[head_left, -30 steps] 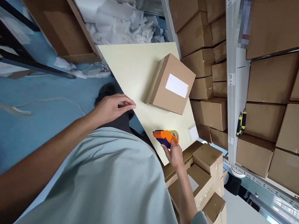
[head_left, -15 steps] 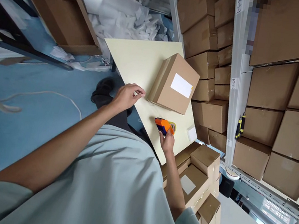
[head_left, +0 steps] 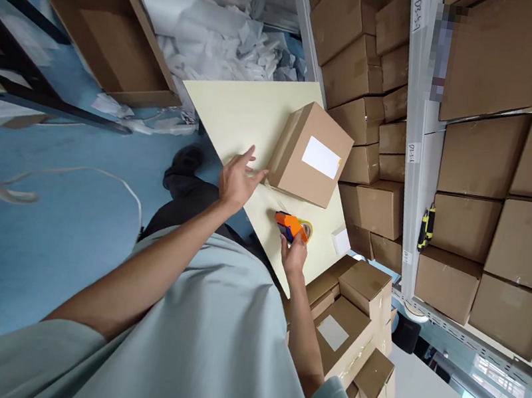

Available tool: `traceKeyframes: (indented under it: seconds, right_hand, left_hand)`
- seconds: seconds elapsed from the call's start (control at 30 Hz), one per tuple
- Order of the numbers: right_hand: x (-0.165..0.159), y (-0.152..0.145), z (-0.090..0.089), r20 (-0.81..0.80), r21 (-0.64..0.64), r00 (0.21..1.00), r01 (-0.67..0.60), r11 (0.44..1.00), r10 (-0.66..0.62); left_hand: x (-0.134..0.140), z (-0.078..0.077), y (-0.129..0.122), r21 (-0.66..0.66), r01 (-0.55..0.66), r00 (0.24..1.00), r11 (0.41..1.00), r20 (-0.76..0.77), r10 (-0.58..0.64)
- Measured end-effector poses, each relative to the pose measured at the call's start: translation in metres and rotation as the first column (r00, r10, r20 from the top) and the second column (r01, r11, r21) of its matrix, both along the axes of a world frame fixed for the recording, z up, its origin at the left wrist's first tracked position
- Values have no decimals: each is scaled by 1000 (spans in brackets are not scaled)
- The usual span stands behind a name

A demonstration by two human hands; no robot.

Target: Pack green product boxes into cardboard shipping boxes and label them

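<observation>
Your left hand (head_left: 238, 182): moved closer to box (head_left: 298, 147), fingers spread; box: probably stiff, best held by opposite sides; your right hand (head_left: 294, 255): fingers gripping tape dispenser (head_left: 292, 225)

I see a brown cardboard carton (head_left: 305, 180) sitting closed on the cream tabletop (head_left: 244, 111), turned at an angle from where I watch, a white label (head_left: 321, 157) with a small yellow mark on its face. Just beside it, I have the orange and dark-blue tape dispenser (head_left: 292, 225) gripped in the right hand (head_left: 294, 257), its yellow-rimmed tape roll (head_left: 308, 231) facing away from the left side.
</observation>
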State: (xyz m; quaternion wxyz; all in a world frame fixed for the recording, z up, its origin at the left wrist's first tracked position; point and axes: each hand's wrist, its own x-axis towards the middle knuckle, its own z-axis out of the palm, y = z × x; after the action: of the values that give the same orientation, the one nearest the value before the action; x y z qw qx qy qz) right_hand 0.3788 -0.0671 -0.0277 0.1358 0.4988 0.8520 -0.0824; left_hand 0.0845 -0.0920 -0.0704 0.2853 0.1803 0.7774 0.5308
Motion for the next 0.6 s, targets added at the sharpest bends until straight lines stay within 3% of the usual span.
traceKeyframes:
  seconds: [0.1, 0.23, 0.33, 0.47, 0.6]
  right_hand:
    - [-3, -3, 4, 33, -4, 999, 19, 1000, -19]
    - [-9, -6, 10, 84, -23, 996, 30, 999, -28]
    - [-14, -8, 13, 112, -46, 993, 54, 997, -49]
    - [-19, -7, 17, 119, -59, 990, 79, 995, -72]
    - [-21, -6, 21, 121, -127, 988, 109, 986, -94]
  left_hand:
    - [12, 15, -10, -44, -59, 997, 997, 54, 62]
    - [43, 45, -4, -130, 102, 991, 986, 99, -90]
    - [67, 59, 17, -141, 120, 985, 983, 141, -100]
    - [78, 55, 35, -107, 87, 988, 990, 140, -72]
    - [70, 42, 33, -98, 126, 986, 987, 125, -114]
